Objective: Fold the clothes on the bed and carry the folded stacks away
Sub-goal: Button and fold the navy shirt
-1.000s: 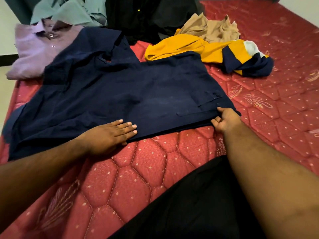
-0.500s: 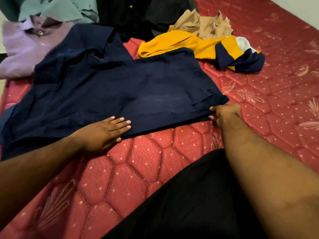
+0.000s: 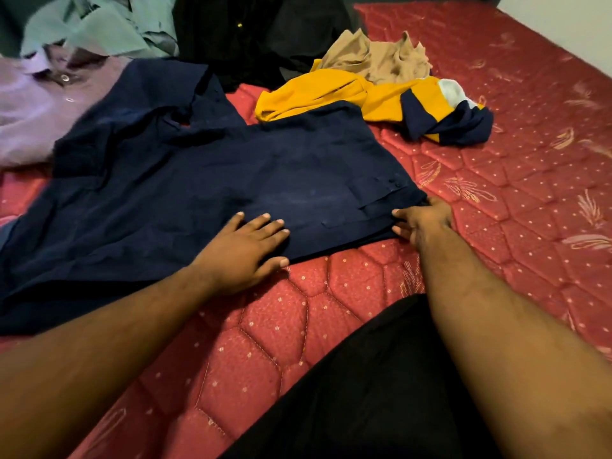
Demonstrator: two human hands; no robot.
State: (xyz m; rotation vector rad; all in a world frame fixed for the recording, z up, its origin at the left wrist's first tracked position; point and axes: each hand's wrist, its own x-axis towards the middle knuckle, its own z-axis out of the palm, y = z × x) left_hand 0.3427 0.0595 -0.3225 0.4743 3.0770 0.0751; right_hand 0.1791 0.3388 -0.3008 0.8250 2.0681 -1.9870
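Note:
A navy blue shirt (image 3: 205,180) lies spread flat across the red quilted bed (image 3: 496,200), collar toward the far left. My left hand (image 3: 245,250) presses flat on its near hem with fingers straight and spread. My right hand (image 3: 422,218) rests at the shirt's right bottom corner, fingers extended on the cloth edge; I cannot tell whether the thumb pinches the fabric.
A lilac buttoned shirt (image 3: 39,107) lies at the far left, a pale green garment (image 3: 99,28) and a black one (image 3: 251,31) behind. A yellow and navy top (image 3: 381,101) and a tan garment (image 3: 381,58) sit to the right. My black-clad lap (image 3: 364,392) is at the bottom.
My left hand slid forward and right, farther onto the navy shirt. My right hand uncurled from a closed grip at the corner to extended fingers.

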